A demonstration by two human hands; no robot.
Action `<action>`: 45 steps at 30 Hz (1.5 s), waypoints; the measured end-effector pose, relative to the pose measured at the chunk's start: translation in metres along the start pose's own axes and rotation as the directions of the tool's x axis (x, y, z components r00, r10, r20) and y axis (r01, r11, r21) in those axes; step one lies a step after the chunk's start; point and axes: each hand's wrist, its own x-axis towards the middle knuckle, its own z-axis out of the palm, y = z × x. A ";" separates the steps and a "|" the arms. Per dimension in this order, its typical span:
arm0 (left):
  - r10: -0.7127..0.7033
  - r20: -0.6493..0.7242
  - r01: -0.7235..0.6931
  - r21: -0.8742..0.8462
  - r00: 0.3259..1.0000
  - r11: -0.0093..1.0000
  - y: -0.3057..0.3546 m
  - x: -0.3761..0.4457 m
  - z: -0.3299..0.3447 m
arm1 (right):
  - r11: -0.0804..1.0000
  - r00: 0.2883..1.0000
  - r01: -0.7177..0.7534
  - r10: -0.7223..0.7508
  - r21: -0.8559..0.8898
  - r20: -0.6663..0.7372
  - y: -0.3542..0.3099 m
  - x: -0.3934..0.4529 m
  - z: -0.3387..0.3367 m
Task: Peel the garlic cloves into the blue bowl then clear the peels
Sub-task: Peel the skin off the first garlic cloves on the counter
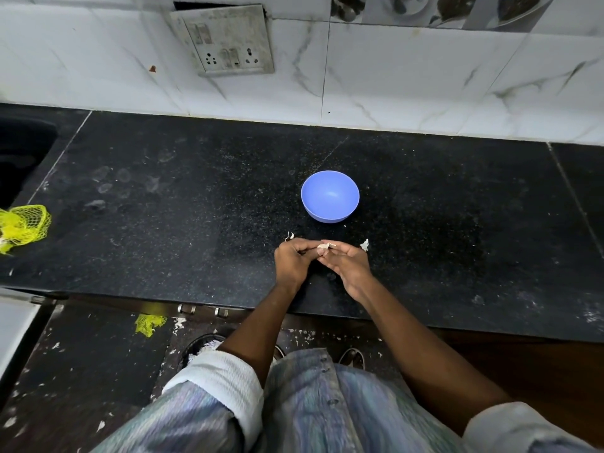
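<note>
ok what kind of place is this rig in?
Most likely a home kitchen. A black granite counter runs under a white marble-look tiled wall with a switch-and-socket plate. A blue bowl sits on it, and both hands work a garlic clove in front.

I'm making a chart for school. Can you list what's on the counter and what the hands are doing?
bowl: blue bowl on the counter, looks empty
hands: left hand and right hand together, pinching a garlic clove
peels: peels on the counter beside the hands
net bag: yellow net bag at the far left
</note>
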 end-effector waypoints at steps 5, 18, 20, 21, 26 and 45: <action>-0.216 -0.088 0.191 -0.232 0.973 0.954 0.003 -0.008 0.006 | 1.000 0.999 0.014 -0.013 0.025 -0.030 0.001 -0.001 0.003; -0.308 -0.217 0.264 -0.211 0.926 0.941 -0.005 -0.013 0.016 | 0.997 0.997 0.045 -0.048 -0.057 -0.065 0.006 -0.006 0.009; -0.295 -0.236 0.252 -0.197 0.926 0.948 -0.004 -0.013 0.015 | 0.997 0.996 0.049 -0.054 -0.062 -0.071 0.006 -0.005 0.011; -0.285 -0.248 0.242 -0.190 0.926 0.951 -0.002 -0.013 0.015 | 0.996 0.996 0.057 -0.061 -0.065 -0.071 0.006 -0.004 0.011; -0.312 -0.218 0.274 -0.186 0.925 0.943 -0.008 -0.009 0.018 | 0.994 0.991 0.066 -0.075 -0.089 -0.108 0.009 0.001 0.012; 0.029 0.065 -0.042 0.201 0.997 0.979 -0.007 0.005 -0.005 | 0.996 0.996 0.013 -0.020 -0.093 -0.082 0.005 -0.005 0.005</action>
